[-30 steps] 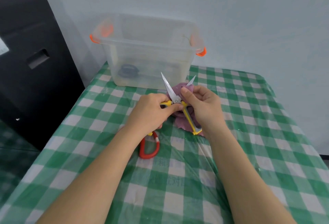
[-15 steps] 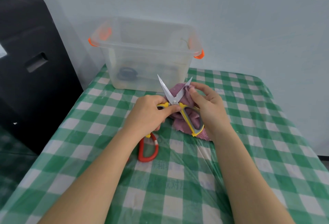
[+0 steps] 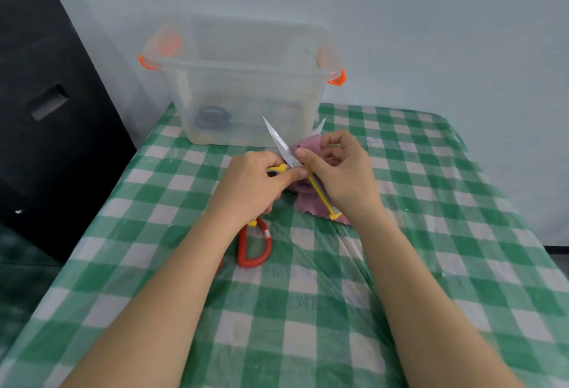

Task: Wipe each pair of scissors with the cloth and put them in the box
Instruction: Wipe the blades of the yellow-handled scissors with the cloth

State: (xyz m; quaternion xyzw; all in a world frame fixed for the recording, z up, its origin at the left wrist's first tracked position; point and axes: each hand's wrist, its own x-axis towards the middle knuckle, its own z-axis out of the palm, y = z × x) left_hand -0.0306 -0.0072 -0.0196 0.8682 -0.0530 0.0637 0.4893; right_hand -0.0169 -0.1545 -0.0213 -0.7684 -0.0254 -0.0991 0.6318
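Scissors with yellow handles [image 3: 284,153] stand open; our left hand [image 3: 252,184] grips one handle, our right hand [image 3: 345,172] pinches the purple cloth [image 3: 311,203] on a blade.

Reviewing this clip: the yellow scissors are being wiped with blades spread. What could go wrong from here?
1. The yellow scissors are open, points bare; the right hand works the purple cloth close to a blade and could get nicked.
2. The left hand holds only one handle, so the scissors may swing shut on fingers.
3. The red scissors lie partly under the left forearm and could be knocked.
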